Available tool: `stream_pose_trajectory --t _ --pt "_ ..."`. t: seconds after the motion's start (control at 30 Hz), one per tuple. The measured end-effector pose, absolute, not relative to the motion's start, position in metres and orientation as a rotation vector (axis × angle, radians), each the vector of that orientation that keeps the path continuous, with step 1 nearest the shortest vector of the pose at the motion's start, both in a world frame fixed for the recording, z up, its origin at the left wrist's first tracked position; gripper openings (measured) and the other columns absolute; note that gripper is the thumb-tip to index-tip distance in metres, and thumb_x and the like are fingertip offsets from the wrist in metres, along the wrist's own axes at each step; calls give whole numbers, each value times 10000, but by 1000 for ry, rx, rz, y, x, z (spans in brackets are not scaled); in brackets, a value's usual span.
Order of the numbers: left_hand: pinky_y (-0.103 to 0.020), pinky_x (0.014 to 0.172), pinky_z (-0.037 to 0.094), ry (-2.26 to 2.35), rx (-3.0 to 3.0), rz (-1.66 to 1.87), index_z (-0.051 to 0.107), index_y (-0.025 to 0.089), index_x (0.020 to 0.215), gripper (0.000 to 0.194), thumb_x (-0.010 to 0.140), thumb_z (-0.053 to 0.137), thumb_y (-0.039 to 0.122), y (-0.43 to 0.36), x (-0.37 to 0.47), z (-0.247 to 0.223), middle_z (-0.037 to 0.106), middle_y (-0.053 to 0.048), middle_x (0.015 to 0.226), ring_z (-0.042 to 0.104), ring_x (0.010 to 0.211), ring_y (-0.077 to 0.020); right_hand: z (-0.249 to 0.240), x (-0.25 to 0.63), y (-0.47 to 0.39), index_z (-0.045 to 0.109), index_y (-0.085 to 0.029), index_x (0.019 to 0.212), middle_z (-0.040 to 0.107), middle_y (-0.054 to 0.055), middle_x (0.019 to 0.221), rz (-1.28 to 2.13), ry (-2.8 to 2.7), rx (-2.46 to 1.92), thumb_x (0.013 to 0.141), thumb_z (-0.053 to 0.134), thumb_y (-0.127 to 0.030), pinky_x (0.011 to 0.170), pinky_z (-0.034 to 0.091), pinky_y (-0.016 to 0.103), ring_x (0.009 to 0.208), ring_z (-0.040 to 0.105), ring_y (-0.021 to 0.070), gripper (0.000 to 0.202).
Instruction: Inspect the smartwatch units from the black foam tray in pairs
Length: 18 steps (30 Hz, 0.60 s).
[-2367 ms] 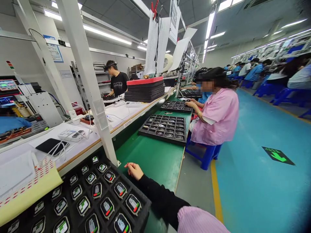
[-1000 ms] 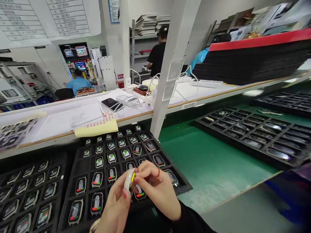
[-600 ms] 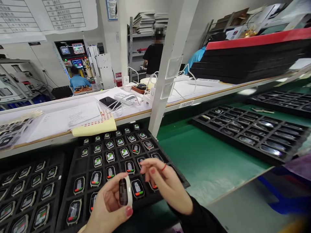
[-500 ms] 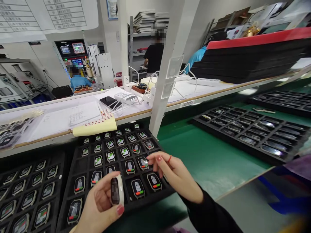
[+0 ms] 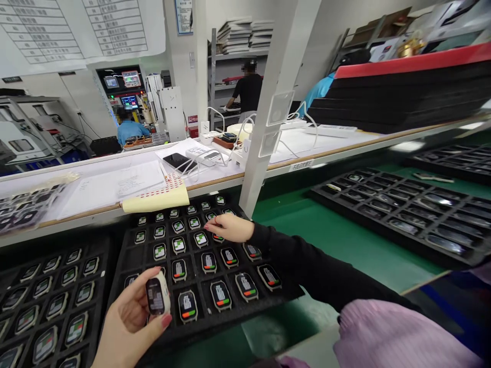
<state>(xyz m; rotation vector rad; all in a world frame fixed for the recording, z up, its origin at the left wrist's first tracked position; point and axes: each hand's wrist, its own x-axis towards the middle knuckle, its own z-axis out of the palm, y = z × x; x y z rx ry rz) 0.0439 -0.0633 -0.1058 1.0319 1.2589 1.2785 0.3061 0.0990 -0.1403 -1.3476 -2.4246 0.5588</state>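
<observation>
Black moulded tray [image 5: 126, 255]: lying under both hands, nearly every pocket holding a small watch body with a lit screen.
Left hand [image 5: 128, 322]: fingers closed around one white-cased watch body [image 5: 156, 295], lifting it clear above the near tray edge.
Right hand [image 5: 232, 228]: fingertips pinching at a watch body [image 5: 218, 237] in a far pocket; whether gripping it, I cannot tell.
Progress: one unit is being handled out of its pocket; most units are still sitting in theirs, judging by the full rows.
Second black tray [image 5: 49, 291]: lying just left of the left fingers, also filled.

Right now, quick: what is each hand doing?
Left hand: closed around a watch body.
Right hand: fingertips down on a watch in the black tray; grip cannot be told.
</observation>
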Motion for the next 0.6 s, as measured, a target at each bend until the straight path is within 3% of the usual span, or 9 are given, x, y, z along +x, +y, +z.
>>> stream_pose_trajectory --t 0.13,0.27,0.47,0.6 --pt "-230 776 565 1272 1040 1275 670 175 1198 719 578 933 427 -67 33 -111 704 -127 1081 680 958 -261 -155 283 117 713 -140 747 670 71 736 465 -2534 -1392 1012 521 -238 689 409 247 729 636 193 342" --pt "-241 752 556 1220 984 1295 667 171 1204 716 588 930 424 -73 23 -119 694 -137 1087 670 911 -242 -168 268 124 735 -93 819 696 170 987 348 -2621 -1427 986 528 -157 852 436 283 962 659 268 273" --pt "-175 724 498 1046 828 1454 698 231 1168 631 597 944 341 -84 13 -132 697 -66 961 623 819 -138 -175 261 127 731 -89 835 706 186 933 275 -2730 -1383 961 439 -126 847 496 321 922 689 285 320" --pt "-177 752 491 916 807 1478 684 222 1192 652 601 952 289 -87 2 -143 693 -79 1039 617 837 -118 -186 268 131 722 -141 808 723 170 872 276 -2787 -1263 923 360 -192 795 549 354 855 713 286 383"
